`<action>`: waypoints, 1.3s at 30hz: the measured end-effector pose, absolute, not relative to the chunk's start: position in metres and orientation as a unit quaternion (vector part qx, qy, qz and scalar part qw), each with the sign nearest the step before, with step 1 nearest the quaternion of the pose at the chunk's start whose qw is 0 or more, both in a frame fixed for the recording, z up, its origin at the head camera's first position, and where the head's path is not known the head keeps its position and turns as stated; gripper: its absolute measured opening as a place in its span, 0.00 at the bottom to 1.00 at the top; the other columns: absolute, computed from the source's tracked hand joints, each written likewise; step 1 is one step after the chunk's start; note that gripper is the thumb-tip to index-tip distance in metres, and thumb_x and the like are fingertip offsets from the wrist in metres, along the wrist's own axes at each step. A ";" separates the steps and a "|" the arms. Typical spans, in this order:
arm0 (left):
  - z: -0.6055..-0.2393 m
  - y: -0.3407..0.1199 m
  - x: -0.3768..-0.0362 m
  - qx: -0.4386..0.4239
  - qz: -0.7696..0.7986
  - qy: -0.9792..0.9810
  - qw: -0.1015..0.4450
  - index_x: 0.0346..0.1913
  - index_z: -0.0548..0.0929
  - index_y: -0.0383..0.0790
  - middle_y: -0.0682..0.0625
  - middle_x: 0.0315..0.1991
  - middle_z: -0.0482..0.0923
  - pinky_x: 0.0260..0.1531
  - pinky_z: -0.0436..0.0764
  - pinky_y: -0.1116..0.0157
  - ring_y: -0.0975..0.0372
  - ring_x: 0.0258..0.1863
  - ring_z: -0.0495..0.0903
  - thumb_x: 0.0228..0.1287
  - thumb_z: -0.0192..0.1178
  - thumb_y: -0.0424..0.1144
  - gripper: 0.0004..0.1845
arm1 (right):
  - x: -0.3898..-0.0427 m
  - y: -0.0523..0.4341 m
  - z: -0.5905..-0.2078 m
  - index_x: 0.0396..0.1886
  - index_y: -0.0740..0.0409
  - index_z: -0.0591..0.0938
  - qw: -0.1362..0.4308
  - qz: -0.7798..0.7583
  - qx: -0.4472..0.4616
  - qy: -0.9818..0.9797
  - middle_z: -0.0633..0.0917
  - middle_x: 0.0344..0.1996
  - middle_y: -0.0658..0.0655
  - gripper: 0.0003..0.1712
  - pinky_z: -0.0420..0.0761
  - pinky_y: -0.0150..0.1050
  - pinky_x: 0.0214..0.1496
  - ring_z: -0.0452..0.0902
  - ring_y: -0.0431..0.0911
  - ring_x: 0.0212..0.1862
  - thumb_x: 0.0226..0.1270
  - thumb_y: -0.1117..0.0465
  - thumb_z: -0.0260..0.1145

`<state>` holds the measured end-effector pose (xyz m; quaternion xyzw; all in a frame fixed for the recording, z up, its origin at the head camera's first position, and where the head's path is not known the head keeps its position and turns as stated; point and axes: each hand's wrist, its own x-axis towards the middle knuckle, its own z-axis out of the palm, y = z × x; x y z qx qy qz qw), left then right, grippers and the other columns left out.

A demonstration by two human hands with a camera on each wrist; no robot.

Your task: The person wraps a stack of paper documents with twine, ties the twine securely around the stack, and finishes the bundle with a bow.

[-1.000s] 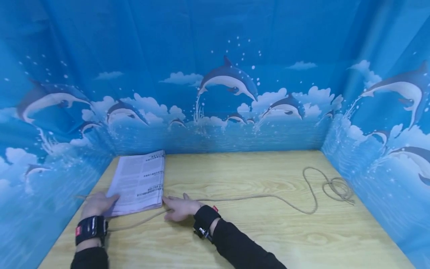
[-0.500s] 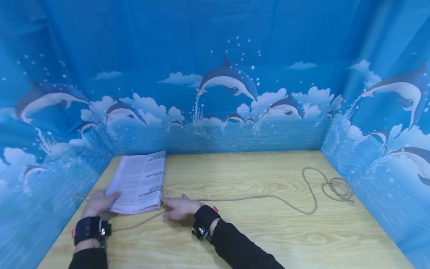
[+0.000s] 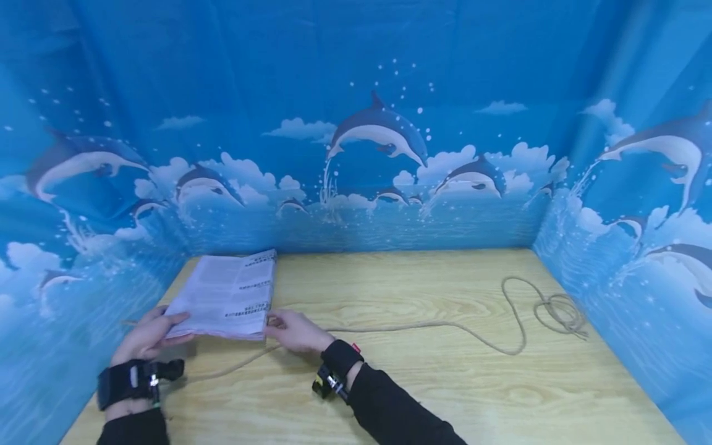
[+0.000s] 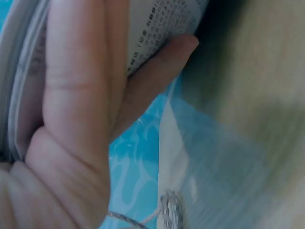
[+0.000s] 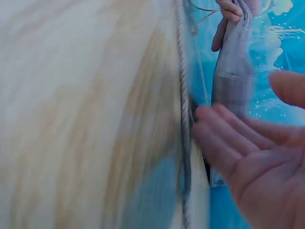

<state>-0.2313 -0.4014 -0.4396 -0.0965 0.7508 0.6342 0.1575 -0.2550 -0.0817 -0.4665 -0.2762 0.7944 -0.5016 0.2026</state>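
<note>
A folded stack of newspapers lies at the left back of the table, its front edge lifted off the wood. My left hand grips its front left corner, thumb on top and fingers underneath. In the left wrist view the printed pages sit between thumb and fingers. My right hand is at the front right corner. Its fingers reach out nearly straight to the stack's edge in the right wrist view, thumb apart. A thin twine rope passes by the right hand and runs under the stack.
On the right of the wood-grain table, the rope ends in a loose coil. Blue dolphin-print curtains stand along the back and both sides. A wrist camera is strapped to each arm.
The left hand has turned and slid its fingers beneath the newspapers, raising the front edge. My right hand has moved up slightly against the right corner. The rope coil stays put.
</note>
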 end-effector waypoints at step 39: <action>-0.449 -0.255 -0.266 0.123 0.583 0.766 0.241 0.73 0.61 0.34 0.40 0.55 0.81 0.50 0.82 0.58 0.54 0.51 0.83 0.61 0.68 0.38 0.40 | -0.289 0.078 -0.461 0.67 0.62 0.69 0.275 -0.705 -0.101 0.645 0.86 0.49 0.63 0.27 0.85 0.46 0.45 0.86 0.50 0.44 0.73 0.57 0.59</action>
